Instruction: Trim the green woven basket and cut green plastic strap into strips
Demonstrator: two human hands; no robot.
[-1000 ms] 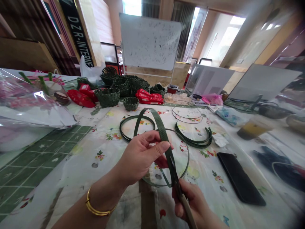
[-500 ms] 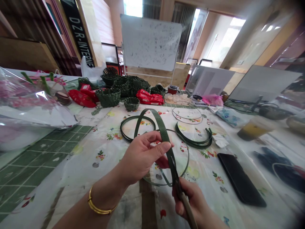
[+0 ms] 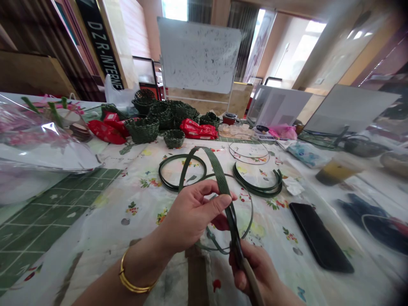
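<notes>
My left hand (image 3: 197, 212) pinches a flat, textured dark green plastic strap (image 3: 216, 165) between thumb and fingers. The strap arches up over the table in a loop. Below the pinch, my right hand (image 3: 259, 265) is closed on scissors with a brownish handle (image 3: 251, 278). Their dark blades lie along the strap's length, close under my left thumb; how far apart they stand is hard to make out. A thin green strip curls beneath my left hand. Behind it lie a coiled green strap (image 3: 161, 176) and a bundle of curved green strips (image 3: 259, 191).
A black phone (image 3: 320, 238) lies to the right, near a cup of yellowish liquid (image 3: 338, 170). Dark green woven baskets (image 3: 142, 129) and red packets (image 3: 199, 128) stand at the back. Plastic-wrapped pink items (image 3: 38, 140) sit at the left. A thin wire ring (image 3: 249, 148) lies farther back.
The view has shifted slightly. The scissor blades reach a little higher along the strap, nearer my left thumb. Both hands keep their hold.
</notes>
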